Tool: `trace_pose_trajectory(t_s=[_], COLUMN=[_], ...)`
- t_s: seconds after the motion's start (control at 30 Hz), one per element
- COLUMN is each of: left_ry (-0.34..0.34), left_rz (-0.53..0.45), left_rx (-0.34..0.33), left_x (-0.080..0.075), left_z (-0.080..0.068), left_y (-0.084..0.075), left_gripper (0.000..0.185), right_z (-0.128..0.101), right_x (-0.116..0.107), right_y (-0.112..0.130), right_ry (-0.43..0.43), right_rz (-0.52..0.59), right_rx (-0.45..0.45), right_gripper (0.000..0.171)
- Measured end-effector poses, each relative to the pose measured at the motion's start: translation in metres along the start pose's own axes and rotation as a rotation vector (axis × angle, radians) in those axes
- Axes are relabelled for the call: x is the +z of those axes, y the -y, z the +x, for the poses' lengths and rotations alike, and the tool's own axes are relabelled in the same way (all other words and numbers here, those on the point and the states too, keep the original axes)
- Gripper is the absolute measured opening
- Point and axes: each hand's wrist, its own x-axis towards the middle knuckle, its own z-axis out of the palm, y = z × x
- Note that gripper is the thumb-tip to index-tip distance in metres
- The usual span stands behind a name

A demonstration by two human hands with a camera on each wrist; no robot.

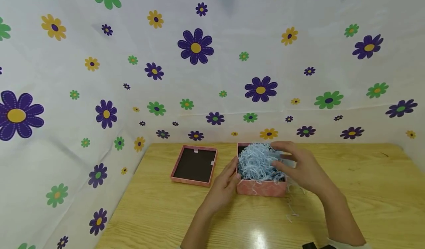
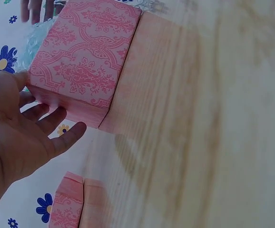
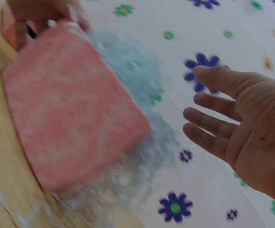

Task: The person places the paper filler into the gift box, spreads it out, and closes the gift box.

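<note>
A pink patterned box [image 1: 261, 188] stands on the table, heaped with light blue shredded paper [image 1: 259, 162] that rises above its rim. My left hand [image 1: 224, 188] rests against the box's left side, the thumb by the near corner of the rim and the fingers loosely extended. The left wrist view shows those fingers spread along the side of the box [image 2: 87, 52]. Over the right edge of the heap, my right hand [image 1: 303, 166] is held with fingers apart. In the right wrist view that hand [image 3: 251, 123] has nothing between its fingers, beside the paper strands [image 3: 132, 71].
A shallow pink lid [image 1: 190, 182] with a black inside lies to the left of the box. Loose paper strands [image 1: 292, 215] are scattered on the wooden table [image 1: 159, 215] at the near right. A white flowered cloth [image 1: 225, 75] hangs behind and to the left.
</note>
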Motion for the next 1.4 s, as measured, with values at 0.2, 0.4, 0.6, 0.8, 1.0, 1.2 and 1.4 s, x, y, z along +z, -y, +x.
trace_pose_trajectory(t_s=[0.2, 0.4, 0.6, 0.8, 1.0, 1.2, 1.4], left_ry=[-0.015, -0.018, -0.016, -0.010, -0.012, -0.006, -0.005], left_rz=[0.015, 0.031, 0.033, 0.023, 0.028, 0.034, 0.028], left_rx=[-0.001, -0.010, -0.010, -0.012, -0.012, -0.009, -0.003], left_x=[0.001, -0.002, -0.003, -0.002, -0.002, 0.000, 0.001], left_z=[0.001, 0.000, 0.003, 0.002, 0.002, 0.001, 0.001], left_y=[0.000, -0.002, -0.001, 0.000, 0.000, 0.000, -0.001], left_gripper=[0.060, 0.060, 0.061, 0.061, 0.061, 0.061, 0.061], right_z=[-0.027, -0.052, -0.053, -0.048, -0.038, -0.039, -0.046], right_x=[-0.046, -0.067, -0.059, -0.043, -0.025, -0.016, -0.025], right_y=[-0.036, -0.071, -0.084, -0.091, -0.086, -0.087, -0.098], right_ry=[-0.104, -0.003, 0.084, 0.198, 0.270, 0.303, 0.310], right_rz=[-0.012, 0.127, 0.249, 0.247, 0.300, 0.246, 0.093], right_rx=[0.112, 0.198, 0.137, 0.132, 0.165, 0.210, 0.180], right_gripper=[0.054, 0.069, 0.083, 0.090, 0.091, 0.072, 0.057])
